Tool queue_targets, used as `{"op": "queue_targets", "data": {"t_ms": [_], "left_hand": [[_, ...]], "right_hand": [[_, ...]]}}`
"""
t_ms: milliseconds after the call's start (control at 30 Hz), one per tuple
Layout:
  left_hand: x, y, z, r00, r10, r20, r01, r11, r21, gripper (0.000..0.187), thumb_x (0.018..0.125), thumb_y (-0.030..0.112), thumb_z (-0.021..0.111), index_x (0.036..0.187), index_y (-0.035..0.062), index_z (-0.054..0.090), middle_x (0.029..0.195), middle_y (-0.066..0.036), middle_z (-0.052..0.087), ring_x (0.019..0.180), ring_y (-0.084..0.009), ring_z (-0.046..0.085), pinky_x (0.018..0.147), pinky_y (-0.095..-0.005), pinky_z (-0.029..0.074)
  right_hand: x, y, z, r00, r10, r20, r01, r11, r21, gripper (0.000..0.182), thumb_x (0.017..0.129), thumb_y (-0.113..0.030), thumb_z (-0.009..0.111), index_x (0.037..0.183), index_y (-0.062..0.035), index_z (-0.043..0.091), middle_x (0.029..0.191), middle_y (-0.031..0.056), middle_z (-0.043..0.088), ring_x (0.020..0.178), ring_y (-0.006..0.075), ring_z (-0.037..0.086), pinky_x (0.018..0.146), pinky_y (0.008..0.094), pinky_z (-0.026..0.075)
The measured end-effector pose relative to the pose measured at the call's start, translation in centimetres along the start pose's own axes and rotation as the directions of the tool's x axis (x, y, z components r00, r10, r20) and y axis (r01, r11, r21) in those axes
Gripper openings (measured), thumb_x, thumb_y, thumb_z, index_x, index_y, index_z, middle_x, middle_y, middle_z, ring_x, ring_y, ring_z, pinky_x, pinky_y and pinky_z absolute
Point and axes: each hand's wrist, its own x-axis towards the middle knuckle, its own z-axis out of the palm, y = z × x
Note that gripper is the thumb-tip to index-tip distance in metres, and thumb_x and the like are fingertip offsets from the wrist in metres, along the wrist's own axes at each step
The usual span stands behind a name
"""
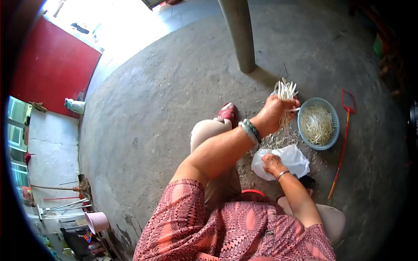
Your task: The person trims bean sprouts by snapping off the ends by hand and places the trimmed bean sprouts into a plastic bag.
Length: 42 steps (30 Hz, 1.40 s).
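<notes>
My left hand (pixel 275 112) is closed around a bunch of white bean sprouts (pixel 286 90), raised just left of a grey-blue basket (pixel 335 130). More pale sprouts (pixel 317 124) lie inside that basket. Below, my right hand (pixel 273 164) has its fingers closed on the edge of a white plastic bag (pixel 294 159), which spreads on the floor. Small sprout scraps (pixel 283 139) are scattered on the concrete between the bag and the basket. The lower ends of the sprouts hang beneath my left hand.
A red-framed swatter (pixel 345 141) lies right of the basket. A grey post (pixel 241 39) stands beyond my hands. My foot in a red sandal (pixel 228 114) is left of them. A pink bucket (pixel 97 222) and a broom (pixel 82 189) are at the far left.
</notes>
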Motion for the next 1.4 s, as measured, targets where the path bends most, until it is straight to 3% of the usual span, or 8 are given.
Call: {"op": "queue_targets", "data": {"t_ms": [133,200,333,533,833,1067,1333,1400], "left_hand": [[1.3,-0.4,-0.2,0.999,0.041,-0.029,-0.042,0.999,-0.019,0.013,0.085,0.006,0.055,0.096,0.0043,0.059,0.086,-0.003,0.062,0.073,-0.0132,0.057,0.061,-0.0266,0.046],[1.5,-0.4,0.1,0.997,0.018,-0.074,-0.021,0.999,-0.042,0.016,0.085,0.005,0.054,0.100,0.0024,0.057,0.086,-0.005,0.061,0.068,-0.0142,0.055,0.060,-0.0267,0.046],[2.1,-0.9,-0.8,0.999,0.041,0.033,-0.039,0.997,-0.067,0.015,0.087,0.004,0.053,0.101,-0.0007,0.054,0.088,-0.006,0.060,0.064,-0.0129,0.055,0.057,-0.0237,0.049],[2.1,-0.9,-1.2,0.999,0.041,0.018,-0.041,0.999,-0.032,0.014,0.087,0.003,0.056,0.101,-0.0002,0.054,0.086,-0.006,0.061,0.065,-0.0119,0.056,0.053,-0.0203,0.048],[0.9,-1.1,-3.2,0.997,0.022,-0.072,-0.019,0.999,0.044,0.013,0.088,0.002,0.054,0.100,-0.0023,0.056,0.084,-0.007,0.059,0.065,-0.0138,0.055,0.056,-0.0244,0.045],[-3.9,0.3,-5.9,0.980,0.004,-0.198,-0.007,1.000,-0.015,0.016,0.089,0.007,0.056,0.104,0.0019,0.055,0.079,-0.003,0.058,0.060,-0.0109,0.051,0.053,-0.0218,0.044],[-2.1,1.6,-6.9,0.992,-0.072,-0.099,0.044,0.965,-0.259,0.026,0.095,0.008,0.044,0.120,-0.0009,0.046,0.096,-0.008,0.059,0.074,-0.0117,0.053,0.063,-0.0223,0.047],[-1.4,1.8,-7.6,0.993,-0.086,-0.082,0.057,0.948,-0.313,0.027,0.096,0.008,0.043,0.121,-0.0011,0.045,0.097,-0.008,0.059,0.074,-0.0112,0.052,0.063,-0.0222,0.046]], "right_hand": [[0.6,-5.0,-1.4,0.900,-0.312,-0.305,0.335,0.942,0.025,0.009,0.057,-0.010,0.062,0.060,-0.0130,0.054,0.064,0.0105,0.054,0.066,0.0292,0.058,0.058,0.0400,0.047],[0.7,-7.8,-2.2,0.915,-0.402,-0.019,0.385,0.888,-0.252,0.008,0.064,-0.021,0.066,0.063,-0.0174,0.059,0.064,0.0051,0.058,0.065,0.0203,0.058,0.054,0.0370,0.042],[-0.9,-10.9,-3.9,0.864,-0.502,-0.019,0.472,0.824,-0.313,0.015,0.079,-0.027,0.055,0.071,-0.0184,0.065,0.072,0.0023,0.064,0.065,0.0213,0.062,0.060,0.0354,0.046],[-2.8,-10.5,-12.5,0.939,-0.142,0.312,0.114,0.988,0.106,0.042,0.081,-0.017,0.052,0.122,-0.0202,0.056,0.098,0.0088,0.066,0.091,0.0301,0.064,0.072,0.0413,0.051],[-8.8,4.3,-30.7,0.946,0.087,-0.314,-0.074,0.996,0.055,0.030,0.081,-0.014,0.051,0.106,-0.0021,0.061,0.096,0.0220,0.064,0.091,0.0348,0.062,0.080,0.0415,0.050],[-13.0,16.2,-14.8,0.969,0.201,-0.141,-0.148,0.936,0.319,0.027,0.081,-0.014,0.055,0.103,-0.0010,0.063,0.094,0.0196,0.066,0.089,0.0302,0.065,0.078,0.0372,0.050],[-10.4,15.2,-5.0,0.941,0.338,-0.012,-0.275,0.785,0.556,0.036,0.079,-0.018,0.055,0.111,-0.0016,0.061,0.099,0.0199,0.065,0.093,0.0349,0.062,0.086,0.0394,0.048],[-8.5,15.8,-4.2,0.889,0.397,0.228,-0.436,0.582,0.686,0.035,0.081,-0.027,0.057,0.107,-0.0025,0.061,0.094,0.0169,0.066,0.087,0.0267,0.063,0.076,0.0357,0.051]]}}
